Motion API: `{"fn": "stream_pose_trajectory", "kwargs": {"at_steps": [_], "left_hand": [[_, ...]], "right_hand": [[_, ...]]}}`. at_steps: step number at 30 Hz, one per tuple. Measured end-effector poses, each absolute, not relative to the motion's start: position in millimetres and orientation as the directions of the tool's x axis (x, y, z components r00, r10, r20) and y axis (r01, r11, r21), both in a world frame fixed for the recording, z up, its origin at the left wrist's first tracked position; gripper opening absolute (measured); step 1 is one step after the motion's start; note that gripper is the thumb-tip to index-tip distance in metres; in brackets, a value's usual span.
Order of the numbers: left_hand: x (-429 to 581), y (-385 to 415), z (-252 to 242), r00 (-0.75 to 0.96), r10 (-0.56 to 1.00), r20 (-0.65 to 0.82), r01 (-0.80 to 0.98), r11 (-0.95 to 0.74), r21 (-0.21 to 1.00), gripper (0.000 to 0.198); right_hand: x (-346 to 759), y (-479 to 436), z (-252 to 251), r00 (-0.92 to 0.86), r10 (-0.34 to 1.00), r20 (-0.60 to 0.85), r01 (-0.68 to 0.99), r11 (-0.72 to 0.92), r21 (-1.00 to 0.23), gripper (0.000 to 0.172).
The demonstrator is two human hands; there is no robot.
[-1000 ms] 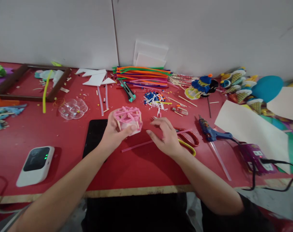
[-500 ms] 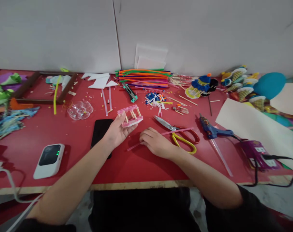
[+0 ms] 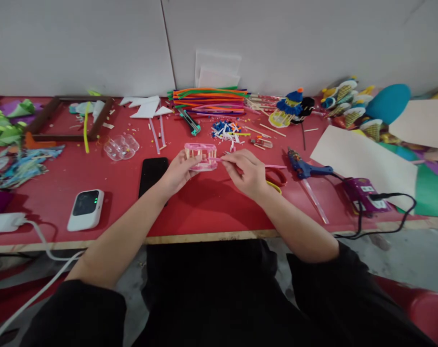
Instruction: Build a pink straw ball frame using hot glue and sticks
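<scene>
My left hand [image 3: 179, 174] is closed on a small pink craft frame [image 3: 201, 146], two pink-edged layers joined by short pale stick posts. It is held above the table in front of me. My right hand [image 3: 248, 172] pinches a thin pink pipe cleaner [image 3: 216, 159]. One end of it reaches the right side of the frame; whether it goes between the posts I cannot tell. A pink length [image 3: 275, 166] shows past the hand's other side. Behind the right hand lie red-handled scissors [image 3: 281, 176], mostly covered, and a yellow handle [image 3: 274, 187].
A black phone [image 3: 152, 176] lies beside my left forearm. At right are a blue glue gun [image 3: 305, 168] and a purple box [image 3: 363, 193] with cables. Coloured pipe cleaners [image 3: 209, 101], a cutter [image 3: 190, 121] and small clippings [image 3: 226, 129] lie behind. A white device [image 3: 85, 209] stands left.
My right hand has lifted the pink pipe cleaner off the table and brought its end to the pink frame. My left hand has turned the frame more upright. The view has tilted down.
</scene>
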State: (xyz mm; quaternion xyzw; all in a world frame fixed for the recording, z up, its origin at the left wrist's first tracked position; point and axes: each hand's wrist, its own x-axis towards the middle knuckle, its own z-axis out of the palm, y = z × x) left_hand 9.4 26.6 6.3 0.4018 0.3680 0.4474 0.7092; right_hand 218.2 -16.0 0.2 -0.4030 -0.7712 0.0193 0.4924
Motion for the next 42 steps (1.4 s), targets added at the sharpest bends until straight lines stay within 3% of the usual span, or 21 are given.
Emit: {"fn": "stream_pose_trajectory", "kwargs": {"at_steps": [6, 9, 14, 20, 25, 33, 38, 42], "left_hand": [[15.6, 17.6, 1.9, 0.379, 0.922, -0.081, -0.328, 0.216, 0.92, 0.055], [13.5, 16.3, -0.5, 0.387, 0.918, -0.084, -0.31, 0.216, 0.926, 0.069], [10.8, 16.6, -2.3, 0.445, 0.894, -0.052, -0.275, 0.192, 0.942, 0.063], [8.2, 17.5, -7.2, 0.469, 0.883, -0.029, -0.262, 0.17, 0.95, 0.067], [7.1, 16.6, -3.6, 0.505, 0.863, -0.01, -0.267, 0.168, 0.949, 0.072], [7.8, 15.2, -1.4, 0.491, 0.869, 0.056, -0.278, 0.095, 0.956, 0.074], [7.7, 20.9, -10.6, 0.498, 0.851, 0.166, -0.284, -0.021, 0.959, 0.071], [7.3, 23.9, -14.6, 0.493, 0.826, 0.275, -0.311, -0.128, 0.942, 0.067]], "right_hand": [[213.4, -17.1, -4.3, -0.199, 0.565, 0.8, 0.593, 0.72, -0.361, 0.015], [212.8, -18.2, -5.3, -0.215, 0.59, 0.778, 0.583, 0.717, -0.383, 0.017], [212.6, -19.1, -4.1, -0.21, 0.624, 0.753, 0.548, 0.713, -0.438, 0.017], [210.0, -19.6, -3.6, -0.199, 0.59, 0.783, 0.62, 0.694, -0.366, 0.015], [209.2, -20.2, -1.7, -0.195, 0.527, 0.827, 0.548, 0.758, -0.354, 0.014], [210.0, -21.8, 0.8, -0.209, 0.538, 0.817, 0.541, 0.759, -0.362, 0.012], [207.6, -21.7, 0.4, -0.196, 0.431, 0.881, 0.515, 0.81, -0.282, 0.013], [207.2, -23.3, 1.9, -0.169, 0.447, 0.878, 0.534, 0.79, -0.3, 0.007]]}}
